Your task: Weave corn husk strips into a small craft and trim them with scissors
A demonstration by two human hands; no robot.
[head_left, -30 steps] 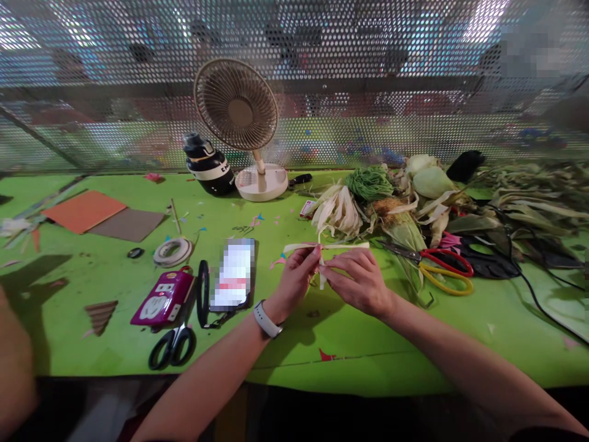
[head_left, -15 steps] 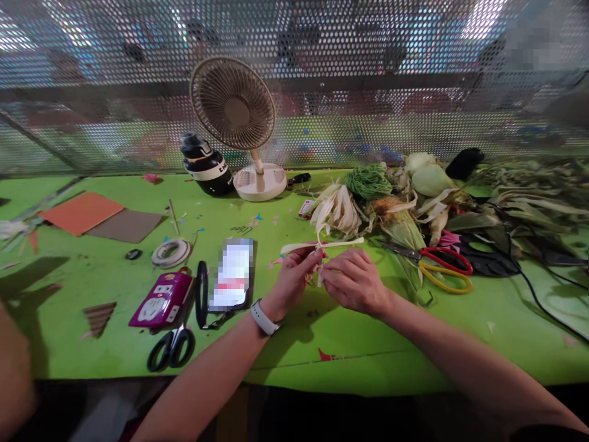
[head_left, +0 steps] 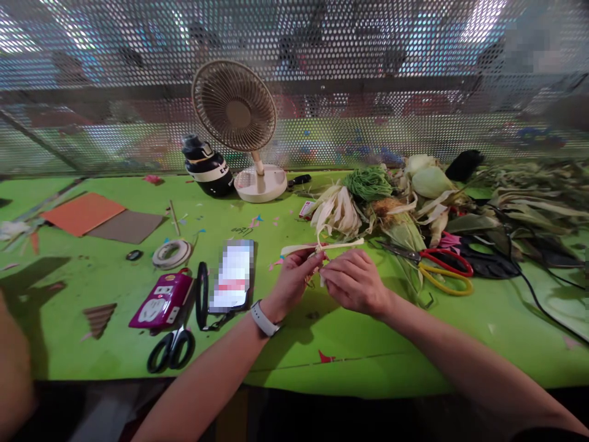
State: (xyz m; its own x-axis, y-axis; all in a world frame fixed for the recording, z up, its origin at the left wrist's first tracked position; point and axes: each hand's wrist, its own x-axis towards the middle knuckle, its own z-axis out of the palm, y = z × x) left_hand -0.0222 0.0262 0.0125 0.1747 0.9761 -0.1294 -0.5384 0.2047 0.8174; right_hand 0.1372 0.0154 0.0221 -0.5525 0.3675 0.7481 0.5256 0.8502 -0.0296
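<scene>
Between my two hands is a pale husk strip (head_left: 343, 245), its ends sticking out left and right above the fingers. My left hand (head_left: 294, 276) is closed, thumb and fingers pinching the middle of the strip. Close beside it, my right hand (head_left: 354, 279) is also closed, with its fingertips at a small pale end hanging below the middle. Just behind the hands lies a bundle of dried husks (head_left: 338, 212), with green string (head_left: 368, 182) next to it. Red and yellow scissors (head_left: 444, 270) lie to the right.
A phone (head_left: 232, 276), purple box (head_left: 163, 299), black scissors (head_left: 171, 350) and tape roll (head_left: 171, 253) lie left. A fan (head_left: 260, 183) and black bottle (head_left: 209, 172) stand behind. Corn husks (head_left: 543, 196) and a black cable (head_left: 529, 285) are right. Someone's arm (head_left: 13, 368) shows far left.
My right fingers have shifted slightly at the strip's middle, and less of the small pale end shows below. The rest looks nearly the same.
</scene>
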